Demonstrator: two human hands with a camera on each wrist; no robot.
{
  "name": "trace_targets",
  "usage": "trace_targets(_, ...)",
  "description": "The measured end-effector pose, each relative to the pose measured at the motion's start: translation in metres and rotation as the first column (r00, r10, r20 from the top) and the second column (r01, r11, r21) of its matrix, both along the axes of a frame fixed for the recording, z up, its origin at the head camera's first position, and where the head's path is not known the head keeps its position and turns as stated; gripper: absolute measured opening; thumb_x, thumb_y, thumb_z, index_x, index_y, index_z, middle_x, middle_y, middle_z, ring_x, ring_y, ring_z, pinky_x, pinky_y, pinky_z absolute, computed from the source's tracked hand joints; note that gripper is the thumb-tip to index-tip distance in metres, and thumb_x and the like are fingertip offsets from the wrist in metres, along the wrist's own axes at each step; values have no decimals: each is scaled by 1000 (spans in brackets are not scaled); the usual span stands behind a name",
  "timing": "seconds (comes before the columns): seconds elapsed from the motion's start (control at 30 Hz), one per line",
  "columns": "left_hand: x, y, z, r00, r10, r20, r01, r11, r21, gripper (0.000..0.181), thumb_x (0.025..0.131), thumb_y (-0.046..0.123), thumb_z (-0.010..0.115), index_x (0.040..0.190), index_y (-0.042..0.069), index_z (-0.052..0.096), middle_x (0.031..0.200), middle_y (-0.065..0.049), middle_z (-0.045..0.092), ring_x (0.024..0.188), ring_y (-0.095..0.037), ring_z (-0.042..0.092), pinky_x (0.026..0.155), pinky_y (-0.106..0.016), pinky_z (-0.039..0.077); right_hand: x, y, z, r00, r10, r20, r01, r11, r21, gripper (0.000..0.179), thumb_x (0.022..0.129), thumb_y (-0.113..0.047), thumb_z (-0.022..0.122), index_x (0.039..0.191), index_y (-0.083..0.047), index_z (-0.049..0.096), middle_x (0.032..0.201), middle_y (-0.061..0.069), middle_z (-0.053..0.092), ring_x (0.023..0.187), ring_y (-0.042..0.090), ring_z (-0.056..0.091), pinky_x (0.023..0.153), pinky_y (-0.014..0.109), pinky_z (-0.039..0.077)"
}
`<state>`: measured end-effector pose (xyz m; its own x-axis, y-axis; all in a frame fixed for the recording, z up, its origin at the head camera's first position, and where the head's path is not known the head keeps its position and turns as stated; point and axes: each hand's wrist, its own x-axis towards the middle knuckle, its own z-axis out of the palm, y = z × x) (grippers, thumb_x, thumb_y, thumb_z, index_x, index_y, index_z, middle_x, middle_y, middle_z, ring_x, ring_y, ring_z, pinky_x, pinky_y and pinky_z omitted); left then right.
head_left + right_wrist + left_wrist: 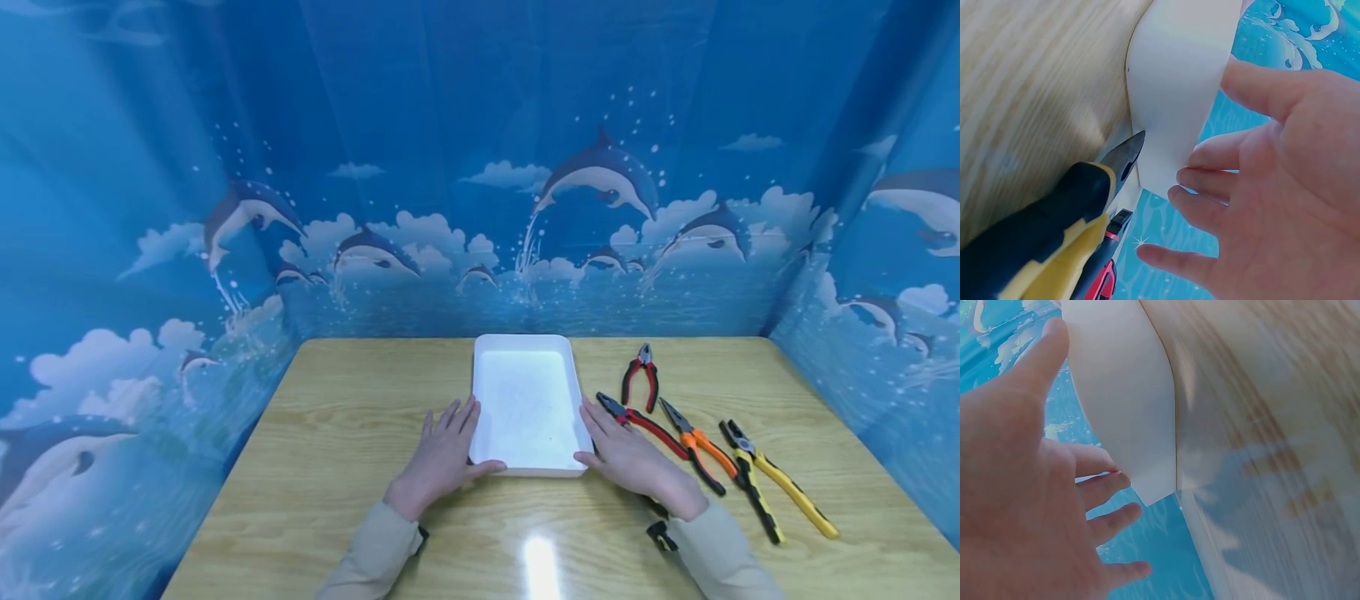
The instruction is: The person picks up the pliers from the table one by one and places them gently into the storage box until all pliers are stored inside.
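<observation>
A shallow white tray (528, 408) lies on the wooden table, its inside bare apart from tiny specks. At its left side is my left hand (441, 454), fingers extended along the wall and thumb near the front corner. My right hand (637, 457) mirrors it on the right side, fingertips at the rim. Both wrist views show straight, spread fingers against the tray's outer wall. Black-and-yellow pliers (1079, 206) with a pointed tip lie beside the tray, mostly hidden under the right hand in the head view. Red-and-black pliers (660, 432) lie just beyond that hand.
Farther right are orange-and-black long-nose pliers (701, 446) and yellow-and-black pliers (776, 479). Another red-and-black pair (641, 379) lies near the back edge. Blue dolphin-print curtains (435, 167) enclose the table (360, 400) at the back and sides.
</observation>
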<state>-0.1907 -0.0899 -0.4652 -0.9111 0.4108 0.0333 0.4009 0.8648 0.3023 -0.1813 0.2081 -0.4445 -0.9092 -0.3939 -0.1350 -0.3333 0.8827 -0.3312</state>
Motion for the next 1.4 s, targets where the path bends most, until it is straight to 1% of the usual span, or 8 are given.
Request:
trace_targets(0.33,1,0,2,1000,3,15,-3,1000,6,101,88,67,63,157,0,32,165,-17,27,151,-42,25,119,-69,18,0,-1,0,1000,0,-7,0,1000,5,74,104,-33,58,156,8,26,164,27,19,150,46,21,116,68,26)
trace_targets(0.53,1,0,0,1000,2,10,-2,1000,2,102,89,67,63,157,0,31,165,-17,27,151,-42,25,119,-69,18,-5,6,4,993,20,-115,-19,1000,7,67,102,-32,62,153,5,39,158,26,36,144,46,36,112,62,38)
trace_targets(0.63,1,0,0,1000,-1,7,1,1000,0,101,89,67,63,157,0,31,165,-17,27,151,-42,25,119,-69,18,-8,10,7,981,-7,-195,3,1000,-17,59,101,-28,63,149,2,47,150,26,47,133,45,50,103,60,47)
trace_targets(0.73,0,0,1,1000,-4,3,4,1000,-5,101,89,68,62,157,-1,32,165,-17,27,151,-42,25,119,-69,19,-10,15,11,962,-63,-267,48,997,-60,48,100,-24,66,142,-2,57,139,24,59,105,36,67,82,51,58)
trace_targets(0.8,0,0,1,1000,-4,1,4,1000,-6,101,89,68,62,157,-1,32,165,-17,28,151,-42,25,118,-70,20,-10,20,14,944,-100,-315,80,994,-75,40,98,-23,69,133,-3,64,128,20,66,86,27,68,67,43,57)
trace_targets(0.9,0,0,1,1000,-6,0,6,1000,-8,101,89,68,61,157,-1,32,165,-17,28,151,-42,25,119,-69,20,-7,26,15,925,-145,-351,129,989,-68,30,96,-22,72,121,-5,69,113,14,71,79,23,66,61,39,53)
trace_targets(1.13,1,0,2,1000,-17,2,17,1000,4,100,90,67,61,157,-1,31,165,-18,27,151,-42,25,119,-69,19,12,41,9,966,-169,-197,177,984,22,29,95,-28,73,111,-4,69,94,5,66,72,15,57,59,34,49)
trace_targets(1.4,2,-1,4,1000,-11,11,11,1000,4,100,90,66,62,157,0,31,165,-18,27,151,-42,25,119,-70,19,21,45,-2,984,-162,-69,171,973,155,39,87,-36,80,107,-3,70,86,1,63,70,14,56,56,32,47)
